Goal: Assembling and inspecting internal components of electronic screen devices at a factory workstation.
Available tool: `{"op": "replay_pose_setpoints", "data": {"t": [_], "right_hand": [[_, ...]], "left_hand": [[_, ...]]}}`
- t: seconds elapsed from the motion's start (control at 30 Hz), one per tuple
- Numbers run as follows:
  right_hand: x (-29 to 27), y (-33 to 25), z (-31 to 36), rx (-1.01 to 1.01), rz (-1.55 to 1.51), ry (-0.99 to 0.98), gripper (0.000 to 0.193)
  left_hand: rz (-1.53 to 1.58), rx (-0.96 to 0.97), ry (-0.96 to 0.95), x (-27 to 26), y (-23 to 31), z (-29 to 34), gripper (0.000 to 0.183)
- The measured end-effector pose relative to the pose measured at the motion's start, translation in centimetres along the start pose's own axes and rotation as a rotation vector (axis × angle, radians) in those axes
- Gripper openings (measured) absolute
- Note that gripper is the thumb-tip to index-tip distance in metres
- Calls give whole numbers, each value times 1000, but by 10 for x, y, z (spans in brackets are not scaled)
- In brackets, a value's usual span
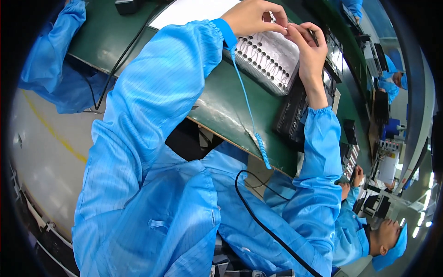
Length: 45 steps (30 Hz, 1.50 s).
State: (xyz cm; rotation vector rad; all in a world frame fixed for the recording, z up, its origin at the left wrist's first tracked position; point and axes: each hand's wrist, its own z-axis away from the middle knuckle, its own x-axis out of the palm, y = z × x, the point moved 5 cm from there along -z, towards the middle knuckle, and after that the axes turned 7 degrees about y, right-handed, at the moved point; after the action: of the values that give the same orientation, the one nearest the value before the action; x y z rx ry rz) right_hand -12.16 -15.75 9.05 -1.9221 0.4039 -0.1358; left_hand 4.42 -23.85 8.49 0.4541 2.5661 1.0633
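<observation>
My left hand (251, 18) and my right hand (312, 51) meet over a pale tray (282, 51). Thumb and fingers of the left hand are pinched together on something too small to make out. The right hand's fingertips touch the left's, and a dark slim tool (314, 37) shows between its fingers; its kind is unclear. On the tray, several small round black parts with thin wire leads (265, 60) lie in rows. Around my left wrist is a blue wrist strap (226, 33) with a coiled cord (262, 150) hanging past the table edge.
The tray rests on a green table (221, 101). Black equipment (291, 113) stands under my right forearm. A white sheet (194, 13) lies at the far left of the tray. A black cable (121, 57) crosses the table. Co-workers in blue sit left (50, 60) and right (353, 235).
</observation>
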Motion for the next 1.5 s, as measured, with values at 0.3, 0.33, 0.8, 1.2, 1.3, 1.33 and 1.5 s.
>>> {"op": "replay_pose_setpoints", "data": {"t": [0.3,0.33,0.8,1.2,1.3,1.33,1.5], "right_hand": [[18,-3,2,-9,-126,26,22],[19,-4,2,-7,-129,37,20],[15,-3,3,-10,-54,81,23],[5,-17,2,-170,-3,179,22],[13,-24,6,-238,45,197,19],[14,-27,8,-293,30,212,19],[11,-20,10,-9,-160,130,23]], "left_hand": [[-166,47,-31,-4,4,3,17],[-154,58,-34,-2,5,3,17],[-250,113,-146,1,2,3,20],[-316,-107,-47,10,13,2,21],[-311,-119,-4,8,19,3,23],[-238,-155,41,5,16,4,22],[118,-173,160,3,14,0,16]]}}
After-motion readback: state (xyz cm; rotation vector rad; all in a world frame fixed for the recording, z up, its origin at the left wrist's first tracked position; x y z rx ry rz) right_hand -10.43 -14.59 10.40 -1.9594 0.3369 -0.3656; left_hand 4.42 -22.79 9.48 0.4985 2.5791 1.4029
